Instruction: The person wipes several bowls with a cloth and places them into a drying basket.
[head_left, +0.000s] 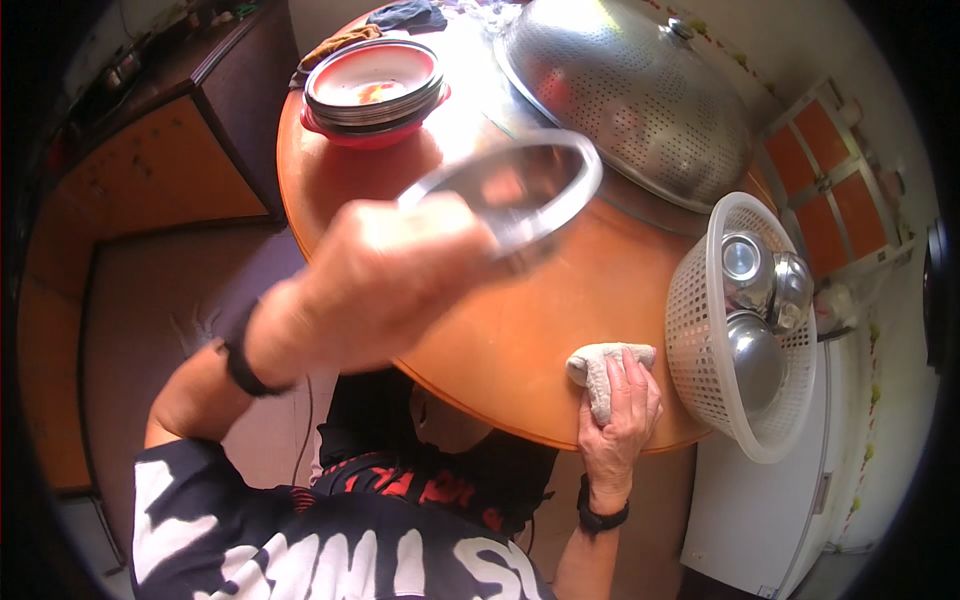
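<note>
My left hand (382, 281) is raised over the near side of the round wooden table (499, 356), gripping the rim of a shiny metal bowl (555, 176). Both the hand and the bowl are blurred, and the bowl is tilted. Lower right, my right hand (622, 409) rests by the table's near edge, with its fingers on a folded pale cloth (598, 367). Just right of the cloth stands a white plastic basket (688, 322). Inside it are a metal bowl (754, 360) and other shiny metalware (742, 259).
A large perforated metal dome cover (637, 97) takes up the table's far right. A stack of red-and-white dishes (375, 82) stands at the far left, with a brown cloth (337, 46) and a dark cloth (409, 15) behind it. An orange-fronted cabinet (172, 161) stands left.
</note>
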